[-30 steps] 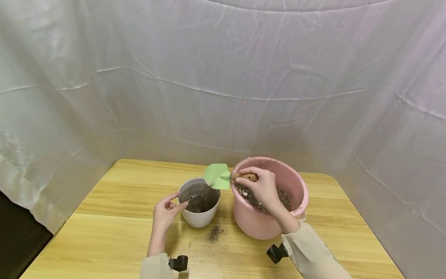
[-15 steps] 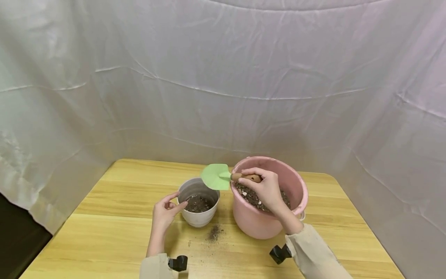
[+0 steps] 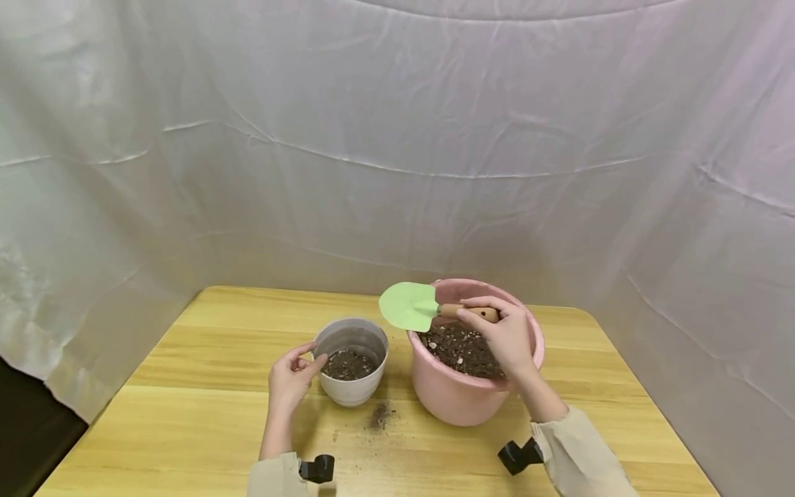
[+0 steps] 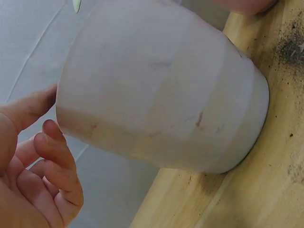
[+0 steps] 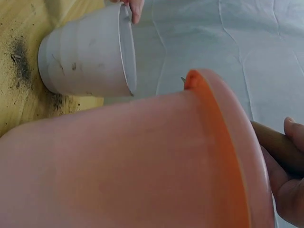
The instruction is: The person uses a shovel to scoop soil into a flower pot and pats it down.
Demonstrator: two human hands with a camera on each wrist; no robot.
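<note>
My right hand grips the wooden handle of a green trowel. Its empty blade hangs level above the left rim of the pink bucket, which holds dark soil. In the right wrist view the bucket fills the frame, with my right hand on the handle behind its rim. My left hand sits beside the white pot, thumb tip touching its rim. The left wrist view shows the left hand with loosely curled fingers, apart from the wall of the pot. The pot holds a little soil.
A small patch of spilled soil lies on the wooden table in front of the two containers. A white cloth backdrop encloses the table at the back and both sides. The table's left edge drops into a dark gap.
My right hand has carried the trowel rightwards, from above the white pot to above the bucket's left rim, and the blade has levelled out. The left hand has stayed by the pot.
</note>
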